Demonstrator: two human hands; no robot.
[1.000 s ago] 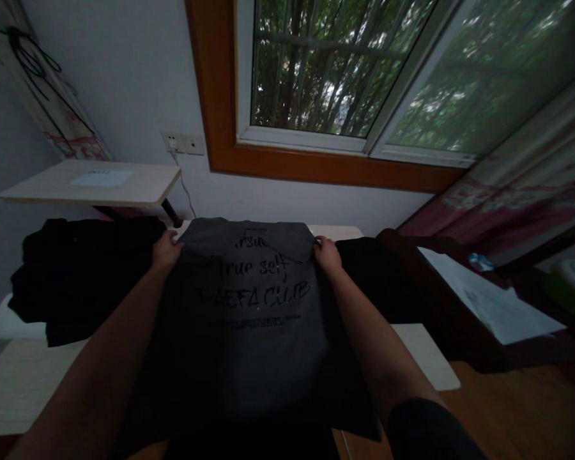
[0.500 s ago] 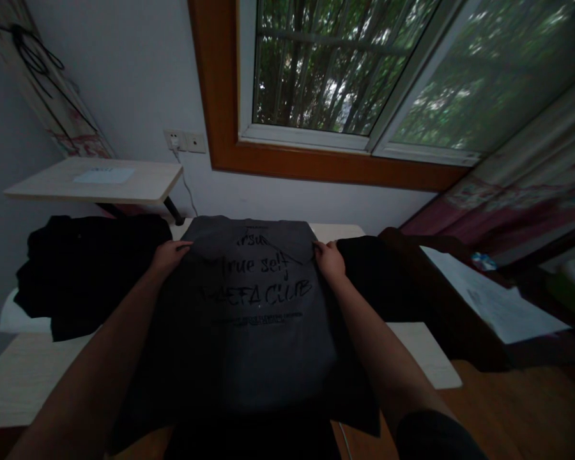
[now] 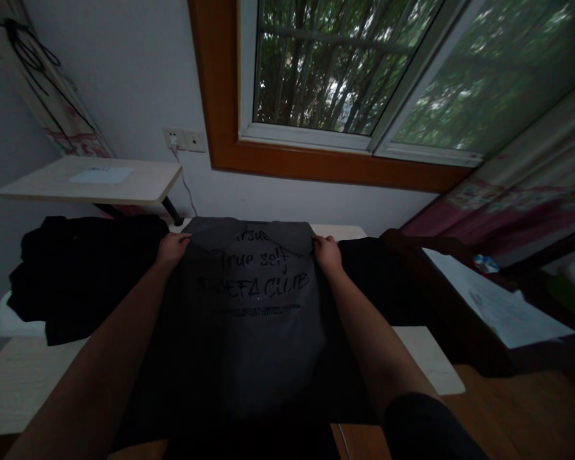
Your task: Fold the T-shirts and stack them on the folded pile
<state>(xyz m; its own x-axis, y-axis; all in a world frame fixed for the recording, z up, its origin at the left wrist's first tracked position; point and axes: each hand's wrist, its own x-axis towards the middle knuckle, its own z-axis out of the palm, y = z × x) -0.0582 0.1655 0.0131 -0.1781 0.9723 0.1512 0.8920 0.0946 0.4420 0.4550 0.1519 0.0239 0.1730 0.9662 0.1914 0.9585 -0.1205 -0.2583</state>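
Note:
A dark grey T-shirt (image 3: 263, 345) with black lettering lies spread over the table in front of me, its lower part hanging over the near edge. My left hand (image 3: 172, 250) pinches the cloth at its upper left side. At the upper right side, my right hand (image 3: 327, 255) grips the fabric between thumb and fingers. Both arms reach forward along the shirt's sides. Left of it sits a heap of black clothing (image 3: 86, 275). More black cloth (image 3: 374, 275) lies just beyond my right hand.
The pale wooden table (image 3: 23, 383) shows at both sides. A raised shelf (image 3: 148, 182) bearing a paper stands at the back left. On the right, a large paper sheet (image 3: 489, 300) rests on a dark surface. The window (image 3: 316, 76) is behind, and a socket (image 3: 183, 139) with a plugged-in cable is on the wall.
The shirt's top has slid or folded slightly away from me, so the small top line of print no longer shows. My left hand shifted along the shirt's edge. The right hand keeps its grip.

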